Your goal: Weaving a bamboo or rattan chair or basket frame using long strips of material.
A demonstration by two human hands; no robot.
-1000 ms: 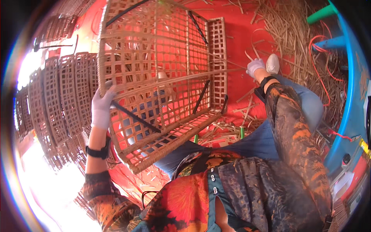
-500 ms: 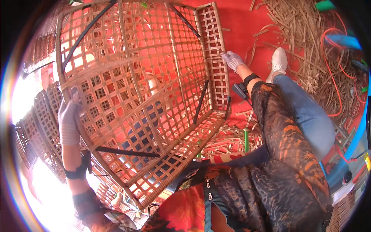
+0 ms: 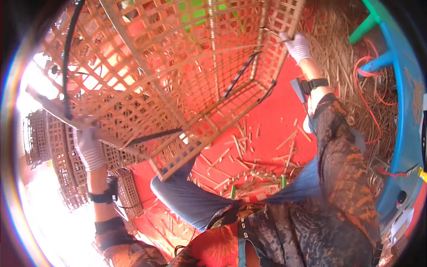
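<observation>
A large open basket [image 3: 195, 89] of brown lattice weave, with dark bars across its corners, is held up tilted in front of me. My left hand [image 3: 90, 144], in a pale striped glove, is closed on its lower left rim; the fingertips are partly blurred. At the far right edge my right hand [image 3: 297, 46], gloved alike, grips the basket's narrow side wall. A thin strip pokes out beside the right fingers. Both wrists wear black straps, and a small dark device [image 3: 300, 90] sits on the right one.
Cut strips [image 3: 242, 147] lie scattered over the red floor covering [image 3: 267, 129] between my legs. A large heap of strips [image 3: 331, 62] lies at the right, by a blue plastic piece of furniture [image 3: 402, 98] and an orange cord [image 3: 378, 133]. More woven pieces [image 3: 60, 151] stand at the left.
The basket has moved up and away from my body and turned, both hands still on it. My right hand has gone farther up and right. My lap and the floor strips now show.
</observation>
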